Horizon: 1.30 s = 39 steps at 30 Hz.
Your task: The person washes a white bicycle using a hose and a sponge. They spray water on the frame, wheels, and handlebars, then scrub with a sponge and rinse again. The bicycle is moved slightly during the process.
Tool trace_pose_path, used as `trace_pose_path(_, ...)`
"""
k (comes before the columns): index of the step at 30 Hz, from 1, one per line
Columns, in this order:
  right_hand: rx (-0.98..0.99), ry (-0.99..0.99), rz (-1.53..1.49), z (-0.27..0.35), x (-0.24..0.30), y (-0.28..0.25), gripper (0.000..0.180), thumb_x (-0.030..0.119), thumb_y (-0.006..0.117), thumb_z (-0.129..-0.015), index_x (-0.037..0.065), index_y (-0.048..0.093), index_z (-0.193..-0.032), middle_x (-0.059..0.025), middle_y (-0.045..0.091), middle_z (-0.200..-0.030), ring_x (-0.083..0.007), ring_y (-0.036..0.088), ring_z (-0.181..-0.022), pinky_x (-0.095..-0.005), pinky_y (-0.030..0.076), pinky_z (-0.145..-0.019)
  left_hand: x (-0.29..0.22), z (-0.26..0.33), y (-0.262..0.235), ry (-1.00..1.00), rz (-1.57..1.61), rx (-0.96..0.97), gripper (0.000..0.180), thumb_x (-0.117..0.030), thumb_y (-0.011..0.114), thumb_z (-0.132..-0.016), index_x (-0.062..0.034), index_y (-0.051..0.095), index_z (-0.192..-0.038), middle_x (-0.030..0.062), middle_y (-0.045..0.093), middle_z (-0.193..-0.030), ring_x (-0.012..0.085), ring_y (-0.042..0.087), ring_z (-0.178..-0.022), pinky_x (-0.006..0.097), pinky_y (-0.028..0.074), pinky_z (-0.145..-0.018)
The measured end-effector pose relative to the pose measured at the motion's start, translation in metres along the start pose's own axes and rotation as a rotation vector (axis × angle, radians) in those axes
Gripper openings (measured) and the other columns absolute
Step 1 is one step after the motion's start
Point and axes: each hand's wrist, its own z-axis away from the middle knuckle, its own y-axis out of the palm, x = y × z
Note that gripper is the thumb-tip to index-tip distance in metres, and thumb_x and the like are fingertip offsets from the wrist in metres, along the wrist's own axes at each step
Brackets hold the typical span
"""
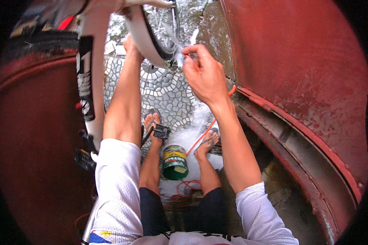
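A white bicycle frame point(96, 45) with a black decal panel stands at my left, its wheel point(158, 45) at the top of the view. My left hand point(131, 44) reaches up beside the wheel's white curved part; its fingers are hidden, so its grip does not show. Closed round the end of an orange hose point(204, 134), my right hand point(206, 73) is just right of the wheel. Water point(177, 51) sprays from near its fingertips toward the tire and spokes. The hose trails down past my wrist to the ground. A black pedal point(162, 132) juts out near my left foot.
An open green and yellow tin point(176, 163) stands between my sandalled feet, with a pale piece inside. Red metal panels rise at left and right, the right panel point(298, 73) ending in a raised lower rim. Wet pebble-patterned paving point(167, 94) carries white suds.
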Motion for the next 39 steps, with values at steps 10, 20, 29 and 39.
trace_pose_path(10,0.079,0.052,0.072,-0.042,-0.041,0.019,0.024,0.017,0.053,-0.088,0.005,0.061,-0.106,-0.0232,0.067,-0.079,-0.0426,0.066,-0.078,-0.0494,0.051,-0.072,0.000,-0.100,0.006,0.104,0.199,0.641,0.040,-0.033,0.050,-0.102,-0.0062,0.047,-0.130,0.0207,0.057,-0.119,0.0349,0.059,-0.110,0.049,0.051,-0.094)
trace_pose_path(20,0.064,0.004,0.022,-0.047,-0.046,0.029,0.024,0.014,0.053,-0.088,0.005,0.059,-0.108,-0.0233,0.066,-0.078,-0.0429,0.066,-0.076,-0.0507,0.050,-0.069,-0.003,-0.105,0.013,0.335,0.120,0.735,0.024,-0.025,0.061,-0.098,-0.0060,0.056,-0.113,0.0084,0.059,-0.096,0.0253,0.065,-0.083,0.038,0.059,-0.072)
trace_pose_path(29,0.068,0.039,-0.061,-0.054,-0.031,0.032,0.023,0.014,0.053,-0.087,0.004,0.060,-0.107,-0.0237,0.067,-0.081,-0.0434,0.066,-0.079,-0.0500,0.051,-0.071,0.015,-0.095,-0.025,0.291,0.315,0.826,0.040,-0.022,0.055,-0.099,-0.0050,0.046,-0.134,0.0221,0.052,-0.132,0.0430,0.051,-0.126,0.052,0.048,-0.105)
trace_pose_path(39,0.100,0.084,-0.052,-0.047,-0.032,0.036,0.026,0.014,0.052,-0.087,0.005,0.059,-0.110,-0.0247,0.069,-0.088,-0.0451,0.066,-0.084,-0.0518,0.052,-0.075,0.006,-0.114,-0.002,0.033,0.344,0.580,0.026,-0.024,0.062,-0.096,-0.0033,0.056,-0.110,0.0143,0.062,-0.097,0.0314,0.064,-0.095,0.048,0.054,-0.092)
